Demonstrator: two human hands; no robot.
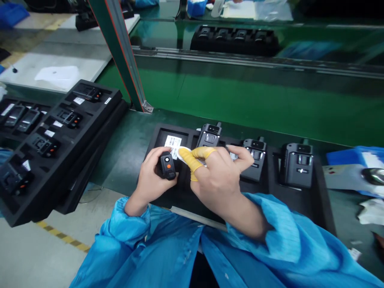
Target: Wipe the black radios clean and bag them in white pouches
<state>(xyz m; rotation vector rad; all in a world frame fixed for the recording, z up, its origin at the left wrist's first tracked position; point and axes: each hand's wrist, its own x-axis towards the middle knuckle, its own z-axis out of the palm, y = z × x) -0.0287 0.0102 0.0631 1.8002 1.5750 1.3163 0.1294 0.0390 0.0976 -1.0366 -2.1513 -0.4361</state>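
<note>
My left hand (150, 174) is closed around a black handheld radio (167, 165), held end-on so that a white and an orange button face me. Just right of it, my right hand (220, 174), with yellow finger cots on some fingers, pinches a small white wipe (183, 153) close to the radio. Most of the wipe is hidden by the fingers. Below both hands lies a black foam tray (322, 188). Three more radios stand in its slots: one (209, 138) partly behind my right hand, another (255, 160), and one (298, 166) at the right. A printed label (173, 142) shows in the left slot.
Stacked black trays (99, 108) with several devices overhang the bench at the left. A metal post (127, 60) rises behind the bench. Across the green belt (240, 88) sits another loaded tray (234, 42). A blue bin (345, 157) and a metal object (345, 177) are at the right.
</note>
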